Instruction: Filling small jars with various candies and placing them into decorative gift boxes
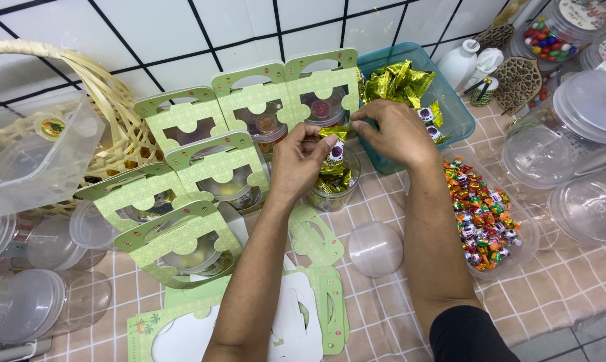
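Both hands on one gold sweet above the open jar.

L hand (301, 161) & R hand (393, 131) pinch the sweet (334, 134) by its wrapper ends, fingers clamped on it, w/ the jar (333, 182) right below it, part-filled. Teal tub (410, 94) of gold sweets sits just behind R hand, in easy reach; lid (376, 249) lies off on the worktop (551, 295); green boxes (202, 174) stand left.

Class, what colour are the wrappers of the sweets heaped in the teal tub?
Shiny gold wrappers in the teal tub, seen best in the head view.
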